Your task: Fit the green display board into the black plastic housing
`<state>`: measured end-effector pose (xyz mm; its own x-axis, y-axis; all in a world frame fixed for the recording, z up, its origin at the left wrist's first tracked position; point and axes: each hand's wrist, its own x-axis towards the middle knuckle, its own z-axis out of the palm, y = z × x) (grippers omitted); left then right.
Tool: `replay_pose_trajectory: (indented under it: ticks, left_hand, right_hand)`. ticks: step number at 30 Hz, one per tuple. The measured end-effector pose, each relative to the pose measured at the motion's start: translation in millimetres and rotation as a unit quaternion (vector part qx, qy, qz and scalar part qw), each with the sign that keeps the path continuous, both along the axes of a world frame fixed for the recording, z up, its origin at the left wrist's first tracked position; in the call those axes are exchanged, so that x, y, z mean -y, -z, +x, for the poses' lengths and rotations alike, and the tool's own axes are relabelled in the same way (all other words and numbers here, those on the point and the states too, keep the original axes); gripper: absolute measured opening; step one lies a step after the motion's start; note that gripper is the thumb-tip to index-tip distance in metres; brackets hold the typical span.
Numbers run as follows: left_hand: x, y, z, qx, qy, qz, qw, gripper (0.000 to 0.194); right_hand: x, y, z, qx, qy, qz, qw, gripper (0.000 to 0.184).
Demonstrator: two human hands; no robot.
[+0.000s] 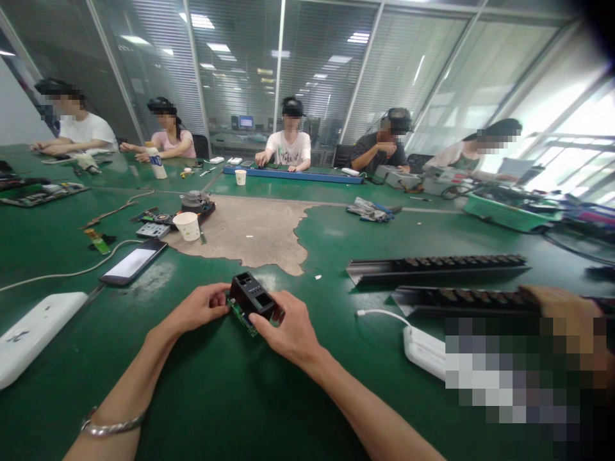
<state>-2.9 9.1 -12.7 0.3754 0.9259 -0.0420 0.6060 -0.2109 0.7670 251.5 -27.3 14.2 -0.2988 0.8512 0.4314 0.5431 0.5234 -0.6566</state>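
Observation:
A small black plastic housing (pixel 252 296) with rectangular openings in its top sits tilted between my hands, just above or on the green table; which of the two I cannot tell. Along its lower edge shows a green circuit board (pixel 244 318). My right hand (pixel 291 325) is closed round the near right end, thumb on the front side and fingers behind. With curled fingers, my left hand (pixel 207 305) grips the left end at the board's edge; its fingertips are partly hidden.
A phone (pixel 132 262), a white power bank (pixel 41 333) and a paper cup (pixel 187 226) lie to the left. Two black rails (pixel 437 267) and another white power bank (pixel 425 351) are on the right, beside a person's blurred arm (pixel 567 314). Several people sit opposite.

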Motion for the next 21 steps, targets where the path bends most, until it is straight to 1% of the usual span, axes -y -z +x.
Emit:
replay_pose_trajectory:
  ticks: [5,8,10,13,14,18,21]
  left_hand:
    - [-0.1,-1.0,1.4,-0.004,0.001,-0.001,1.000,0.026]
    - [-0.2,-1.5,1.1,0.008,0.008,-0.001,1.000,0.022]
    - [0.2,-2.6,0.7,0.026,0.018,-0.005,0.999,0.027]
    - [1.2,-4.9,-0.2,0.045,0.028,-0.016,0.998,0.051]
    - [1.5,-5.6,-0.7,0.045,0.027,-0.019,0.998,0.056]
    - [1.8,-6.9,-2.6,0.035,0.024,-0.031,0.999,0.060]
    - [1.2,-5.9,-3.9,0.031,0.026,-0.034,0.999,0.060]
  right_hand:
    - [4.4,1.6,-2.8,0.013,-0.009,-0.002,1.000,0.024]
    - [6.7,2.9,-4.7,0.025,-0.018,-0.006,1.000,0.027]
    - [7.6,4.7,-5.8,0.035,-0.017,-0.009,0.999,0.029]
    - [7.7,8.8,-6.5,0.055,-0.013,-0.010,0.998,0.031]
    - [7.7,10.4,-6.3,0.063,-0.013,-0.009,0.998,0.032]
    - [7.9,15.8,-4.4,0.099,-0.016,-0.014,0.995,0.036]
    - [9.0,16.5,-3.2,0.115,-0.015,-0.022,0.993,0.044]
